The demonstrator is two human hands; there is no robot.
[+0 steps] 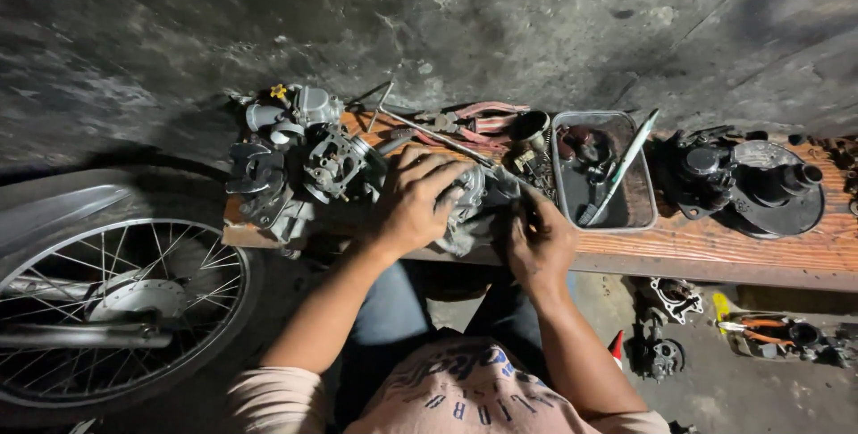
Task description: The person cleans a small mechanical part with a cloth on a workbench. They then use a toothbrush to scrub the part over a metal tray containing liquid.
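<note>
Left hand reaches fwd, fingers curled tight round a grey metal carburetor body on the wooden bench. Right hand is closed on its other side, pinching smth I can't make out.

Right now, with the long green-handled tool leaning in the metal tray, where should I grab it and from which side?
Take the green-handled tool by its upper handle end, coming from above and the right. That end sticks up past the metal tray rim, free of clutter, while the dark tip lies low among the parts inside. Likely an easy pinch around the slim shaft.
</note>
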